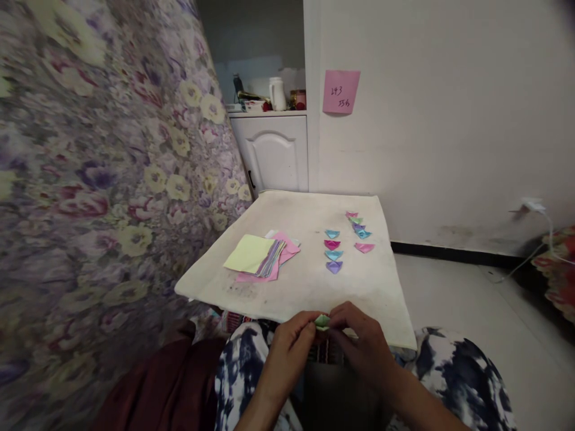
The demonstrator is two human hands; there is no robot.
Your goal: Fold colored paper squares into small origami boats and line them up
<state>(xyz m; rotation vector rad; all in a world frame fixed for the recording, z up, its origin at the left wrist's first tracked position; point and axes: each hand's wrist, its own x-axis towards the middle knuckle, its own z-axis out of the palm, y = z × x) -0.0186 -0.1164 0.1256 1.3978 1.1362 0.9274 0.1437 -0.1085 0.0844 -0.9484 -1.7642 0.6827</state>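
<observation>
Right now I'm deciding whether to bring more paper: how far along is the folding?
Done: two rows of small folded pieces lie on the table. In hand: the left hand and right hand pinch a green piece. Left: a stack of flat sheets.

Only a sliver of the green folded paper (321, 321) shows between the fingertips of the left hand (291, 346) and the right hand (362, 342), its shape beyond telling, and both forearms run off the bottom edge. The floral cloth (90, 179) at left is blurred. The writing on the pink note (341, 91) is too small to read, and the yellow sheet (250, 252) covers most of the paper stack (271, 266) beneath.
</observation>
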